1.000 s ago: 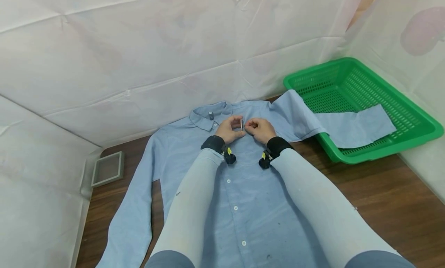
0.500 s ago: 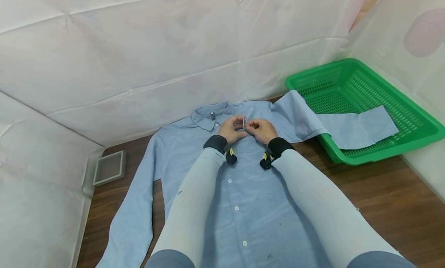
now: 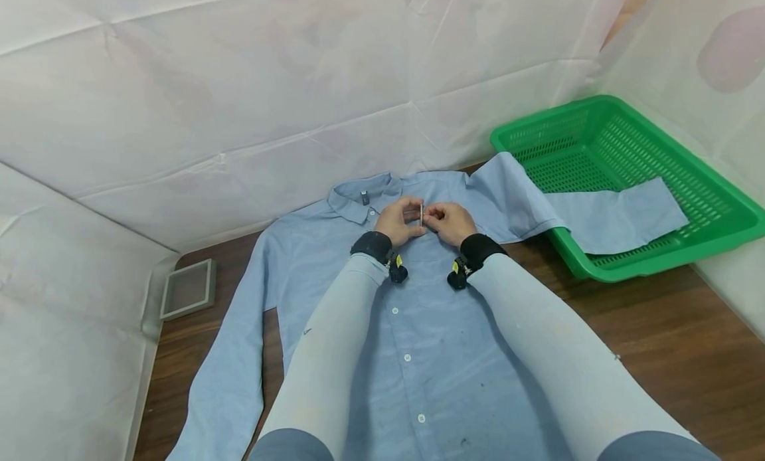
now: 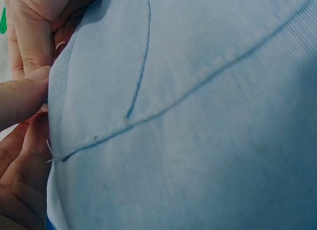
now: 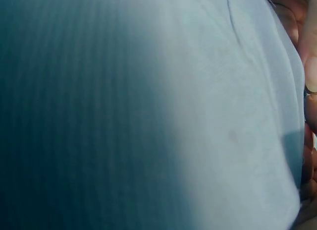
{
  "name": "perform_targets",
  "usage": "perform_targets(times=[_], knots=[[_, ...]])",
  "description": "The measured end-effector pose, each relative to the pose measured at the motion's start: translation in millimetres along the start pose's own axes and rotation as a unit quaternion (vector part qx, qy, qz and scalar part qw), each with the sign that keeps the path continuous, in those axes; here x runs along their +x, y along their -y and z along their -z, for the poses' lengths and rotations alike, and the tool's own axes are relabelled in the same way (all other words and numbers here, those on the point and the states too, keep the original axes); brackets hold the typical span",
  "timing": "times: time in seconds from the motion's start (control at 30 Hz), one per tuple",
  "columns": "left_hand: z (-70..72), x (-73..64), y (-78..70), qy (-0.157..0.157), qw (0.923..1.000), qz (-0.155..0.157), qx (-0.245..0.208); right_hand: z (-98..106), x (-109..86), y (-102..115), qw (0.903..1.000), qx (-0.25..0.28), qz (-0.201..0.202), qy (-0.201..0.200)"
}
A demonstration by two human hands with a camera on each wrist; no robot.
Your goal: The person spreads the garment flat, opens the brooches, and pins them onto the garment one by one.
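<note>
A light-blue button-up shirt (image 3: 370, 381) lies spread front up, collar at the far end. Over its upper chest, my left hand (image 3: 396, 223) holds a thin, pale upright object (image 3: 421, 215) between thumb and fingers. It appears edge-on, so its kind is unclear. My right hand (image 3: 451, 223) has curled fingers and pinches at the object's right side; what lies between those fingertips is hidden. In the left wrist view, seamed blue fabric (image 4: 188, 155) covers most of the picture, with fingers (image 4: 25, 98) past its edge. Blurred fabric (image 5: 148, 116) fills the right wrist view, a thumb (image 5: 311, 66) at the margin.
A green plastic basket (image 3: 663, 262) stands at the right, with one shirt sleeve (image 3: 627, 218) draped into it. A small grey-framed panel (image 3: 210, 285) lies at the left. Pale sheeting (image 3: 269, 82) hangs behind the brown wood-grain surface (image 3: 651, 328).
The thin object has shifted slightly right, up to the right fingertips, and the left hand has moved a little with it. The right hand keeps its pinching pose; the shirt lies unchanged.
</note>
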State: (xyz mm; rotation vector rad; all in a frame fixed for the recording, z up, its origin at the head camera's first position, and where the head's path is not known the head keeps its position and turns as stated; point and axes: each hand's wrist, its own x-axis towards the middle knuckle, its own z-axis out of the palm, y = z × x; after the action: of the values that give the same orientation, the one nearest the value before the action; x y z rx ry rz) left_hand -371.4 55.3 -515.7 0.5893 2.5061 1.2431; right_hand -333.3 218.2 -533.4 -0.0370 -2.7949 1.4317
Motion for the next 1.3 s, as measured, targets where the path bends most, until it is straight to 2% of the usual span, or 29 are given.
perform_targets(times=[0.43,0.53,0.7,0.93,1.1,1.23,1.3], knots=[[14.1,-4.2,3.6,-0.01,0.9999,-0.013,-0.003,-4.1,3.3,12.8,0.9999,-0.007,0.012,0.005],[17.4,-7.8,2.0,-0.015,0.9995,-0.02,0.021,-5.4,3.6,17.5,0.9998,-0.012,0.013,0.006],[22.3,-12.6,-1.8,-0.02,0.9958,-0.023,0.086,-7.2,3.3,24.1,0.9997,-0.018,0.013,0.013],[21.8,-12.0,2.5,-0.017,0.988,-0.028,0.151,-5.8,4.2,19.5,0.9991,-0.037,0.015,0.009],[24.5,-23.2,6.7,0.001,0.976,-0.018,0.217,4.7,4.1,10.2,0.9983,-0.047,0.009,0.034],[34.6,-41.2,10.5,0.028,0.9586,0.001,0.283,16.7,2.0,3.1,0.9971,-0.049,0.011,0.056],[41.9,-51.1,15.9,0.036,0.9501,0.008,0.31,22.0,-0.6,0.1,0.9958,-0.067,0.03,0.055]])
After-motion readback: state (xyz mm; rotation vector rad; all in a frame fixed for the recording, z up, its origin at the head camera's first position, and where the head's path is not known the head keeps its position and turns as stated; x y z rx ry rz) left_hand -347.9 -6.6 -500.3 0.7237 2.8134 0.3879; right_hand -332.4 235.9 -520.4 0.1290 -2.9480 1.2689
